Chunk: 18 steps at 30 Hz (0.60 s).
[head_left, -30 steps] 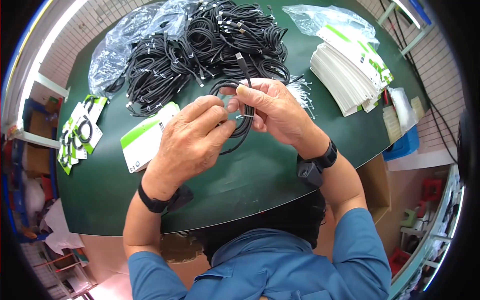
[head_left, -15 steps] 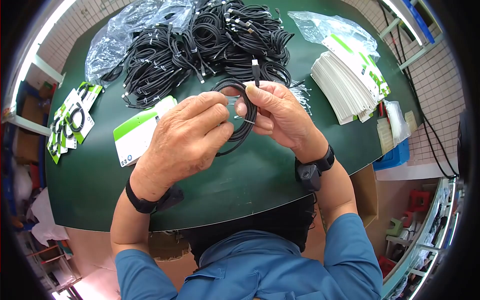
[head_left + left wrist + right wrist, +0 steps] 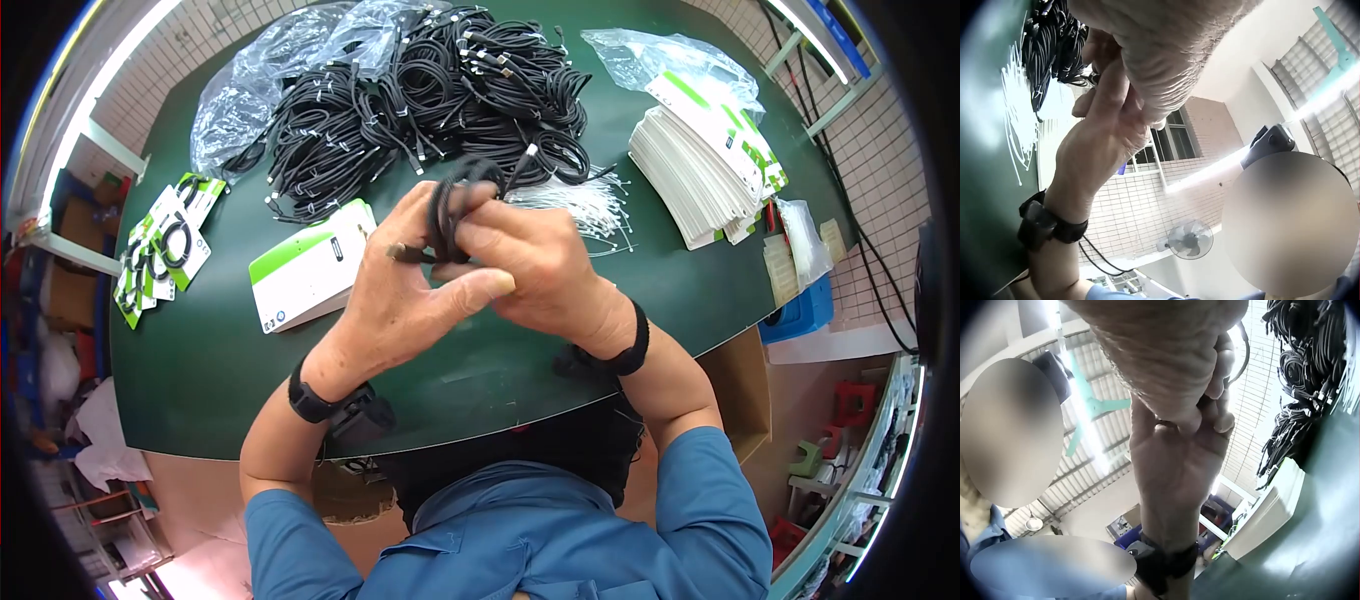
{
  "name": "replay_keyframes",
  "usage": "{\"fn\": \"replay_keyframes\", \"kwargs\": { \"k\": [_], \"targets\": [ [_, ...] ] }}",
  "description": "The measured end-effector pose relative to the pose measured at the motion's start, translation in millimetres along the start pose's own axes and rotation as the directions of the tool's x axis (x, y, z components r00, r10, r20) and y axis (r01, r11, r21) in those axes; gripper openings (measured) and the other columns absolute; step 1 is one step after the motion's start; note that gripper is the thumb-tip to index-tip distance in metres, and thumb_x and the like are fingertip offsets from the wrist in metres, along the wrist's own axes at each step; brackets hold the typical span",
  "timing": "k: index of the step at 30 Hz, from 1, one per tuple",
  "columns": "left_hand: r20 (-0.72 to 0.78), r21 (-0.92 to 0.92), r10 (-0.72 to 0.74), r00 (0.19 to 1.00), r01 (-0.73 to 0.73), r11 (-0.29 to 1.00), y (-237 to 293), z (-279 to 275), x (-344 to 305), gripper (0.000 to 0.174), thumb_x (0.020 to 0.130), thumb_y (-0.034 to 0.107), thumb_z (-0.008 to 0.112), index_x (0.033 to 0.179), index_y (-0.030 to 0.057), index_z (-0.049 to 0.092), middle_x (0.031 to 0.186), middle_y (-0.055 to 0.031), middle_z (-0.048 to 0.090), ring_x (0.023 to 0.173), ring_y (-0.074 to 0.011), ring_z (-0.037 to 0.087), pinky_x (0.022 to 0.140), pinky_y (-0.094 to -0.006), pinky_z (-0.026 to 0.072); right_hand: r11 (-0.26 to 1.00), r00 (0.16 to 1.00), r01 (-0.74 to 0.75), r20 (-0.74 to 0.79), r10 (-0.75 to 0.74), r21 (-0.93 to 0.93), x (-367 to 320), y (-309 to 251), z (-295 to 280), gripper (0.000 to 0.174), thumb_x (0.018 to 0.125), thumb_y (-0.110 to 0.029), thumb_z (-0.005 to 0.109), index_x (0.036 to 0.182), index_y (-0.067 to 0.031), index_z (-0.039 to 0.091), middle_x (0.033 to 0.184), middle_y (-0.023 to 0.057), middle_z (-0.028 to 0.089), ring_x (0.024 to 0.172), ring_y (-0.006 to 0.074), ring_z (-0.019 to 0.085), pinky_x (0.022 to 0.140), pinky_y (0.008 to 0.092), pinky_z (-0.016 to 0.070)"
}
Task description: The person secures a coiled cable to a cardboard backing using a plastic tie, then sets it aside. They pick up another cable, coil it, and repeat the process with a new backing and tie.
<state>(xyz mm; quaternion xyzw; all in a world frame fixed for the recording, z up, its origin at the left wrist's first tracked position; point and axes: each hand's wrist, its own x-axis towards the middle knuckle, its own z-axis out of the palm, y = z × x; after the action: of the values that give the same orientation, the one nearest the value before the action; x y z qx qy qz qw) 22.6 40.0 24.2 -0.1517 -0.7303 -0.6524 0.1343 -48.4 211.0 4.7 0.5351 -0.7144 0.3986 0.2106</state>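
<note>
In the head view, a coiled black USB cable (image 3: 442, 215) is held up between both hands above the table, blurred by motion. The left hand (image 3: 385, 295) grips the coil from the left, its thumb stretched out to the right beneath it. From the other side the right hand (image 3: 545, 262) holds the coil with curled fingers, its back to the camera. A metal connector (image 3: 405, 252) points left over the left hand, while a second plug (image 3: 530, 152) sticks up beyond the right hand. Both wrist views show mostly skin, with the coil largely hidden.
Bundled black cables (image 3: 430, 95) are heaped at the back beside a clear plastic bag (image 3: 235, 110). White ties (image 3: 590, 205) lie right of the hands. Green-and-white cards form stacks at front left (image 3: 310, 265) and right (image 3: 690, 175). Carded cables (image 3: 165, 245) lie far left.
Both hands have turned over with the coil, which is now seen more edge-on. The right hand rolled inward to show its back, and the left thumb swung out beneath the coil.
</note>
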Motion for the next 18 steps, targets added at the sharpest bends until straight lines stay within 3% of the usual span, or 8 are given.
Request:
{"fn": "replay_keyframes", "kwargs": {
  "k": [4,7,9,10,12,13,15,18],
  "targets": [
    [0.031,0.088,0.007,1.0,-0.009,0.996,-11.5,-12.4,3.6,0.025,0.099,0.01,0.068,0.121,-0.0017,0.068,0.116,-0.0096,0.069,0.099,-0.0173,0.066,0.084,-0.0306,0.0539,0.999,0.99,0.053,-0.129,-0.052,0.005,2.6,-2.9,10.0,0.034,0.079,-0.004,0.085,0.11,-0.0021,0.072,0.101,0.0141,0.074,0.079,0.018,0.073,0.06,0.0288,0.0582],
    [-0.14,-0.457,-0.108,0.984,0.033,0.889,-12.1,-19.2,7.9,0.021,0.108,0.019,0.059,0.113,0.0012,0.069,0.108,-0.0095,0.07,0.096,-0.0161,0.066,0.078,-0.0294,0.0519,0.988,0.977,-0.007,-0.208,0.04,0.156,2.9,-11.1,4.3,0.03,0.086,-0.006,0.082,0.113,-0.0008,0.071,0.103,0.0119,0.074,0.078,0.0164,0.072,0.059,0.0272,0.0565],
    [-0.162,-0.537,-0.151,0.975,0.042,0.843,-9.9,-25.8,12.0,0.022,0.109,0.021,0.057,0.111,0.0018,0.069,0.105,-0.0093,0.07,0.094,-0.0156,0.066,0.077,-0.0294,0.0516,0.972,0.967,-0.025,-0.239,0.083,0.235,3.1,-8.5,0.4,0.029,0.089,-0.008,0.081,0.115,-0.0002,0.07,0.104,0.0108,0.074,0.077,0.0156,0.071,0.059,0.0265,0.0556],
    [-0.171,-0.616,-0.2,0.965,0.054,0.786,-8.8,-28.6,13.5,0.025,0.111,0.023,0.055,0.109,0.0024,0.068,0.102,-0.0091,0.071,0.093,-0.0151,0.066,0.076,-0.0294,0.0514,0.895,0.941,-0.199,-0.177,0.288,0.4,0.6,-3.0,-1.8,0.028,0.094,-0.013,0.076,0.118,0.0007,0.069,0.105,0.0097,0.073,0.075,0.0142,0.069,0.059,0.0253,0.0544],
    [-0.174,-0.692,-0.248,0.953,0.061,0.719,-8.6,-31.1,13.6,0.027,0.112,0.025,0.053,0.106,0.003,0.068,0.1,-0.0089,0.071,0.091,-0.0147,0.066,0.075,-0.0294,0.0511,0.579,0.78,-0.501,0.044,0.625,0.644,0.7,3.8,-5.6,0.032,0.105,-0.023,0.068,0.125,0.0026,0.067,0.108,0.0076,0.072,0.072,0.0114,0.065,0.058,0.023,0.052],
    [-0.15,-0.649,-0.279,0.949,0.118,0.752,-10.0,-30.8,12.9,0.028,0.112,0.026,0.054,0.106,0.0029,0.068,0.097,-0.0084,0.071,0.089,-0.0145,0.066,0.075,-0.0296,0.0515,0.58,0.779,-0.503,0.046,0.625,0.64,0.8,5.5,-5.0,0.032,0.105,-0.023,0.068,0.125,0.0026,0.067,0.108,0.0076,0.072,0.072,0.0114,0.065,0.058,0.023,0.052],
    [-0.106,-0.555,-0.343,0.933,0.231,0.799,-13.2,-28.9,11.9,0.029,0.111,0.029,0.056,0.105,0.0027,0.067,0.093,-0.0073,0.071,0.084,-0.014,0.066,0.074,-0.0299,0.0522,0.453,0.743,-0.512,0.112,0.659,0.73,3.3,7.8,-2.2,0.041,0.11,-0.031,0.056,0.13,0.0042,0.064,0.106,0.0067,0.072,0.068,0.0093,0.06,0.058,0.0214,0.0495],
    [-0.077,-0.534,-0.378,0.923,0.282,0.797,-16.5,-24.9,9.6,0.031,0.112,0.031,0.056,0.106,0.0022,0.066,0.089,-0.006,0.07,0.081,-0.0129,0.064,0.073,-0.0299,0.0523,0.344,0.722,-0.553,0.23,0.653,0.759,2.2,15.1,-5.2,0.048,0.114,-0.036,0.048,0.134,0.0051,0.063,0.104,0.0065,0.072,0.065,0.0084,0.057,0.057,0.0209,0.0482]
  ]
}}
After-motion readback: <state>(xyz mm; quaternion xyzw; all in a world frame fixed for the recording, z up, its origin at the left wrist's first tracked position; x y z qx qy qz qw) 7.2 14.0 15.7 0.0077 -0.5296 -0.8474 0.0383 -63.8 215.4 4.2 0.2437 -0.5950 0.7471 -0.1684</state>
